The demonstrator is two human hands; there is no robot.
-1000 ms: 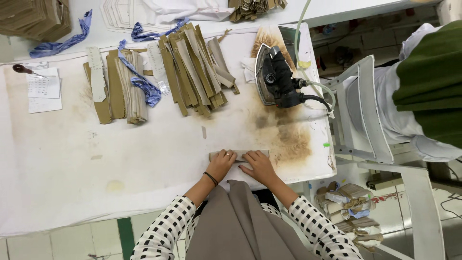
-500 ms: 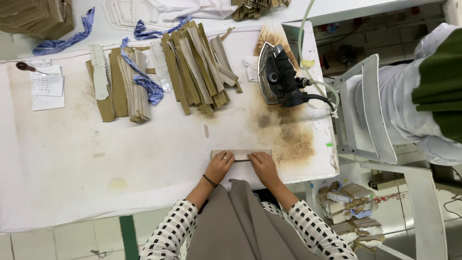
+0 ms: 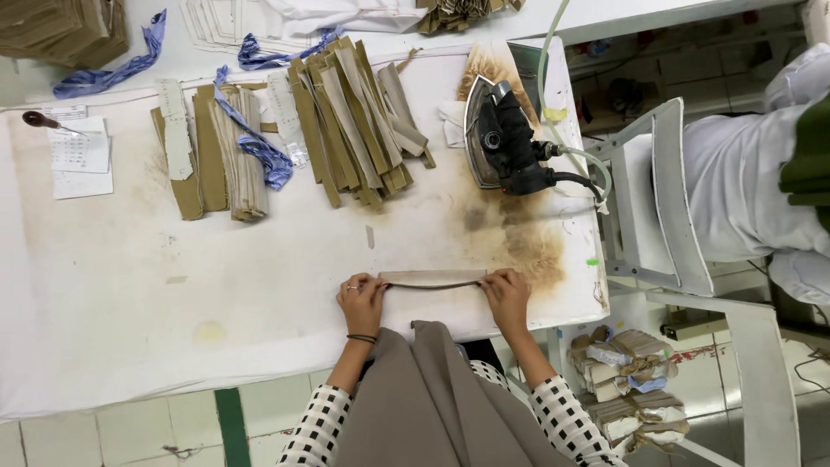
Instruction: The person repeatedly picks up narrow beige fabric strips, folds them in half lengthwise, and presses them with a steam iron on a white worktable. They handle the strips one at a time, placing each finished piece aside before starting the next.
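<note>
Fingers of the left hand and right hand were closed on opposite ends of a tan fabric strip, apparently to keep it taut and flat on the white counter, lower centre of frame. Above right stood a black iron; bundled strips lay upper centre.

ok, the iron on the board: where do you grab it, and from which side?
Take the iron by its black handle, which runs along the top of the body. Come from above and from the person's side of the ironing board, since the hose and cord leave at the near right end; a hand coming from the right would foul them.
</note>
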